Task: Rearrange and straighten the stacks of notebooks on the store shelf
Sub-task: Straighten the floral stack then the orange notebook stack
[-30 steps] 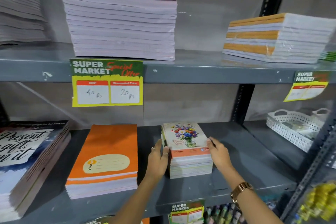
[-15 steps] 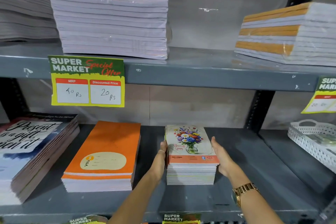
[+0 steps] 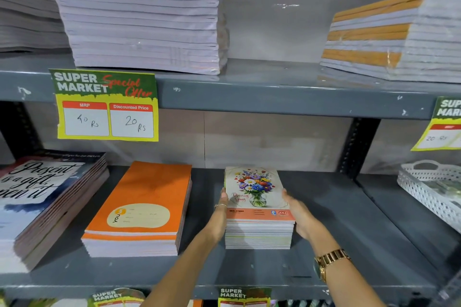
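Observation:
A small stack of notebooks with a flower-vase cover (image 3: 257, 207) stands on the grey lower shelf (image 3: 336, 219). My left hand (image 3: 220, 214) presses flat against the stack's left side. My right hand (image 3: 298, 217) presses against its right side, a gold watch on that wrist. The stack's edges look even and upright. To its left lies a stack of orange notebooks (image 3: 142, 204), with a gap between the two. Further left sits a larger stack with a lettered cover (image 3: 37, 197).
The upper shelf (image 3: 274, 97) holds a tall pale notebook stack (image 3: 142, 17), another at far left (image 3: 25, 7), and an orange-striped wrapped stack (image 3: 394, 37). A price tag (image 3: 106, 106) hangs from its edge. A white perforated basket (image 3: 431, 187) sits at right.
Both hands have shifted from the front top corners to the sides of the flower stack, squaring it. The view has moved closer and slightly left.

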`<state>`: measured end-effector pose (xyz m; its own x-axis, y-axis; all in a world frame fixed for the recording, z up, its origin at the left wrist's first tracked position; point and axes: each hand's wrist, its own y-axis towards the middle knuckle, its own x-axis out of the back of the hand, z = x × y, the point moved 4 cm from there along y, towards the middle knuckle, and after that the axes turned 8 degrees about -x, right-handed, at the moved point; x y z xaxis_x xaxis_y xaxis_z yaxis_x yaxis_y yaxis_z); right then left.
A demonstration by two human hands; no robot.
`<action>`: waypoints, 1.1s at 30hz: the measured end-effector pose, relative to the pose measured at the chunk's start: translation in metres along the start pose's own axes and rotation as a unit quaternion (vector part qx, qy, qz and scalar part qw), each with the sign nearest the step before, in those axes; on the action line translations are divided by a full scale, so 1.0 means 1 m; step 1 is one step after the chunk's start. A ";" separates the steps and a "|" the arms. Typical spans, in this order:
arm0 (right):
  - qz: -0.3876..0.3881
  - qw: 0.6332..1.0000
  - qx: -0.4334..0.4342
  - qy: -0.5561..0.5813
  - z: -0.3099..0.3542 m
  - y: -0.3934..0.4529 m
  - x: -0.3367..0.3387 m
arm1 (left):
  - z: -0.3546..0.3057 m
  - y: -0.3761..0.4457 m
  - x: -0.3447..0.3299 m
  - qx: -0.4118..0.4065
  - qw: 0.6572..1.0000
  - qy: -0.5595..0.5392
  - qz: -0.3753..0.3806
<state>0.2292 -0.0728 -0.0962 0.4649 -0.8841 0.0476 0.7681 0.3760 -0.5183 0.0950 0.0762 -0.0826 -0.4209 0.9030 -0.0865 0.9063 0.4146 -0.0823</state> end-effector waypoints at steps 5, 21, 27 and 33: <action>0.007 1.000 0.004 -0.020 0.001 -0.001 0.001 | 0.007 0.001 0.002 0.006 0.999 0.039 0.004; -0.028 0.998 0.019 -0.061 0.007 -0.010 -0.003 | 0.014 0.004 0.006 0.015 0.999 0.035 -0.030; -0.061 0.991 0.034 -0.118 0.015 -0.022 -0.006 | -0.012 -0.020 0.003 0.007 0.993 0.118 -0.016; -0.232 0.855 0.205 -0.417 0.044 -0.062 -0.016 | -0.045 -0.031 0.025 -0.169 0.960 0.197 -0.107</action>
<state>0.1930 -0.0697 -0.0273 0.0898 -0.5228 0.8477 0.9652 0.2556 0.0554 0.0581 0.0907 -0.0372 -0.6123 0.7377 0.2845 0.7892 0.5483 0.2765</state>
